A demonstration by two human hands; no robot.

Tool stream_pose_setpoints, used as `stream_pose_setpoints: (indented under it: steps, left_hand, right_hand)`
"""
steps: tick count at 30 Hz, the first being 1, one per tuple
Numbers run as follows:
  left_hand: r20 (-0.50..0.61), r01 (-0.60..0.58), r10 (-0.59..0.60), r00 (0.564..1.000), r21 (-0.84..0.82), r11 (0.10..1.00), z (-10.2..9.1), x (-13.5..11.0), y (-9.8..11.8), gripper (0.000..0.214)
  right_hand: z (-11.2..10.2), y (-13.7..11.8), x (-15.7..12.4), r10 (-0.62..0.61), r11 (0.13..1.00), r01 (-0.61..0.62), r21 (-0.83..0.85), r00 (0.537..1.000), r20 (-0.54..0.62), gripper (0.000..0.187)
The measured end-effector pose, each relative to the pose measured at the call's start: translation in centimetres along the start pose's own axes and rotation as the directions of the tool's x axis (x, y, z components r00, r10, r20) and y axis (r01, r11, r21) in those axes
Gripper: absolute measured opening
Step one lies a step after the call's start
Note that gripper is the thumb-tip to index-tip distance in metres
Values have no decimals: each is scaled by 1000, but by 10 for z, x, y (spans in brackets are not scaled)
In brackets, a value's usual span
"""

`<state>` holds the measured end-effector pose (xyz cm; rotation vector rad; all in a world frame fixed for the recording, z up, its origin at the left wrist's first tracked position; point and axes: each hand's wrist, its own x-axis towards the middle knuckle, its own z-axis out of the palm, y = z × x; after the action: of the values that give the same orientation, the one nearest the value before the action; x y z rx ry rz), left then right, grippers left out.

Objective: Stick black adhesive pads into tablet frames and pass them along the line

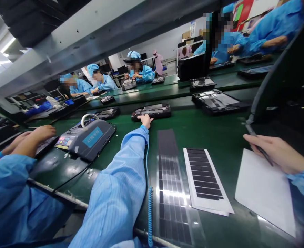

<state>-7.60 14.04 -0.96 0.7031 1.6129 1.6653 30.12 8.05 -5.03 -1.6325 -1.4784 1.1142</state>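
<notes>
My left hand [145, 120] reaches far forward, its fingers closed over the near edge of a black open electronic device [154, 111] that lies flat on the green surface. My right hand [278, 151] is closed around slim dark tweezers [264, 153], above a white sheet [264, 193]. Left of that sheet lies a white backing sheet with rows of black adhesive strips [205, 172]. Beside it a clear film with dark rectangular pieces [171, 193] is stretched along the bench. A blue coiled cord [150, 217] hangs by my left sleeve.
A grey tape dispenser [90, 136] stands on the left, near a co-worker's hands [35, 137]. Another open device [219, 101] lies at the right back. A dark post with a cable [273, 65] rises at right; a metal beam [90, 38] crosses overhead. Several co-workers sit opposite.
</notes>
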Motion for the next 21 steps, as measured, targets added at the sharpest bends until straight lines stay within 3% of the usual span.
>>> stream_pose_setpoints:
  steps: [4, 6, 8, 10, 11, 12, 13, 14, 15, 17, 19, 21]
  left_hand:
    - [254, -73, 16, 967, 217, 974, 6, -3, 0, 25]
    - [429, -160, 25, 903, 281, 946, 18, -21, 4, 20]
    - [608, -253, 24, 793, 294, 922, 27, -51, 8, 15]
    - [791, -404, 33, 611, 276, 872, 28, -88, 10, 20]
    - [923, -633, 57, 380, 215, 744, 24, -107, 9, 29]
    - [979, -794, 47, 198, 132, 594, 19, -125, 7, 39]
    - [996, -884, 6, 93, 79, 461, 13, -142, 3, 51]
    - [997, -935, -55, 50, 66, 349, 6, -157, -3, 60]
    - [994, -963, -105, 44, 70, 261, 1, -169, -10, 64]
    - [991, -986, -85, 105, 115, 124, -5, -187, -25, 60]
    - [991, -990, -23, 130, 131, 48, -5, -195, -36, 56]
    - [994, -994, 19, 112, 112, 17, -2, -196, -42, 55]
  right_hand:
    - [-2, -3, 5, -81, 996, 84, -17, 988, 130, 53]
    - [-5, -8, 6, -163, 985, 172, -23, 964, 211, 53]
    - [-7, -17, 8, -182, 971, 216, -101, 945, 273, 52]
    - [-8, -31, 14, -144, 955, 209, -213, 948, 284, 50]
    - [-7, -39, 19, -135, 947, 204, -250, 954, 267, 47]
    - [-6, -48, 25, -134, 932, 206, -297, 960, 245, 43]
    - [-4, -57, 33, -148, 902, 221, -370, 965, 217, 37]
    - [0, -65, 41, -169, 862, 236, -448, 968, 186, 31]
    - [3, -73, 50, -194, 812, 248, -528, 969, 155, 24]
    - [12, -84, 69, -251, 716, 242, -654, 964, 82, 10]
    - [22, -89, 87, -292, 664, 196, -722, 957, -8, 23]
    - [29, -89, 101, -316, 624, 119, -772, 942, -110, 41]
